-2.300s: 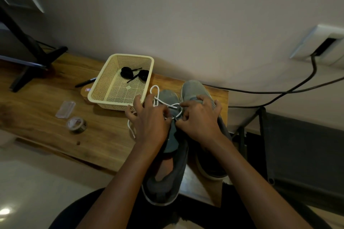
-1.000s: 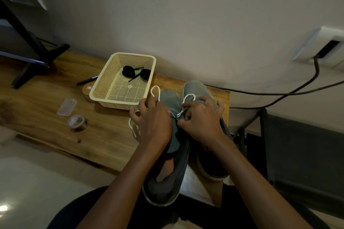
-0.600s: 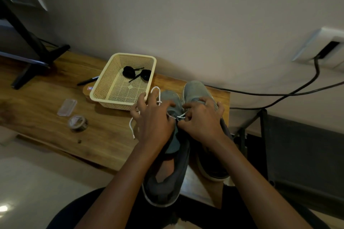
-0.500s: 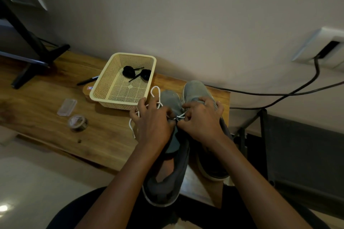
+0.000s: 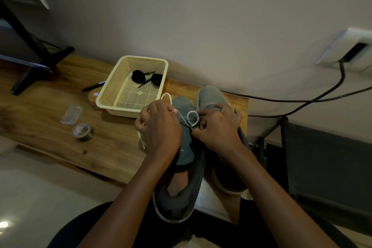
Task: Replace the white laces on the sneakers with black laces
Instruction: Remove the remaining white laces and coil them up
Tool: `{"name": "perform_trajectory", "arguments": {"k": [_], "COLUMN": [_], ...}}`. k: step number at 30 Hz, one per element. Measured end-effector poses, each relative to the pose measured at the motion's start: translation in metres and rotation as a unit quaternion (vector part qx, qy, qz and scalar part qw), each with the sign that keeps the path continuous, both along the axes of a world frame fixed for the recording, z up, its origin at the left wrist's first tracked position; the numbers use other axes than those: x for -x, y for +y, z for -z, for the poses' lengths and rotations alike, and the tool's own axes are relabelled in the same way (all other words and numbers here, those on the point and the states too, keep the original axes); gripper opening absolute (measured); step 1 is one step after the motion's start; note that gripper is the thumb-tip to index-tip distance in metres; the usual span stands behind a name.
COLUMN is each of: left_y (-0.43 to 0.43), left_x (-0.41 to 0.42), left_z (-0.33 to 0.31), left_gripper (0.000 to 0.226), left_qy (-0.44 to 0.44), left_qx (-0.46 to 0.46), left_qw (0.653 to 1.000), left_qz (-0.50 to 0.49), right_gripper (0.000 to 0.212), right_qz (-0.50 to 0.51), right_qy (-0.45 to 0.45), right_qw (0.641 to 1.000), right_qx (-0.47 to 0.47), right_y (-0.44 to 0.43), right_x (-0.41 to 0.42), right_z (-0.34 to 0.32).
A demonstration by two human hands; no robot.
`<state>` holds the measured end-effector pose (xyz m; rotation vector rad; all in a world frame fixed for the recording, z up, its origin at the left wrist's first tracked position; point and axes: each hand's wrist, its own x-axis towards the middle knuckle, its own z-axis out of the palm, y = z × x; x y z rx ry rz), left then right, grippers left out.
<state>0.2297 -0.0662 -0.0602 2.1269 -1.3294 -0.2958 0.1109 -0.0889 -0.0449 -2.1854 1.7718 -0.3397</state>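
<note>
While the fingers [image 5: 143, 115] of the left hand [image 5: 161, 129] curl tight round a thin white cord lace [image 5: 193, 115], the fingers [image 5: 203, 111] of the right hand [image 5: 218, 127] pinch the same lace low down, right where it goes into the shoe. A little loop of lace stands up between the two hands.

The lace is in the near grey cloth sneaker with a white rubber sole [image 5: 184, 148], which lies on the wooden counter [image 5: 50, 104] with its heel toward the person. I think the lace is light and floppy, so it should slide out if you pull it one hole at a time. The best place to hold it is close to the hole. The sneaker looks soft and bendy, so one hand may need to hold it down.

There are two sneakers; the second grey sneaker [image 5: 211, 95] sits just beside the first, under the right hand. I can see only one white lace. Two rolled-up black laces [image 5: 137, 75] wait in one cream plastic basket with small holes [image 5: 111, 86], near the toes. Farther left lie one roll of tape [image 5: 83, 131], one small clear plastic piece [image 5: 70, 115] and one black pen [image 5: 93, 86].
</note>
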Motion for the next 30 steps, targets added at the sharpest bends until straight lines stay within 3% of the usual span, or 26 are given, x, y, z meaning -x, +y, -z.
{"name": "perform_trajectory", "arguments": {"k": [9, 15, 22, 30], "left_y": [0.0041, 0.0046, 0.005, 0.0047], "left_x": [-0.0013, 0.0018, 0.0024, 0.0031], "left_z": [-0.0003, 0.0006, 0.0006, -0.0015], "left_gripper": [0.029, 0.017, 0.035, 0.021], "left_qy": [-0.098, -0.128, -0.118, -0.128], "left_qx": [-0.098, -0.118, -0.107, -0.101], "left_qw": [0.985, 0.98, 0.98, 0.981], "left_qz": [0.107, 0.101, 0.116, 0.104], "right_gripper": [0.031, 0.031, 0.035, 0.027], "right_qz": [-0.009, -0.007, -0.014, -0.013], "right_qy": [-0.013, -0.008, -0.011, -0.014], "right_qw": [1.0, 1.0, 1.0, 1.0], "right_qx": [-0.002, -0.006, -0.021, -0.025], "right_y": [0.0013, 0.0012, 0.0035, 0.0038], "right_x": [-0.0013, -0.0018, -0.002, -0.0032], "right_z": [-0.0021, -0.0019, -0.006, -0.0068]}}
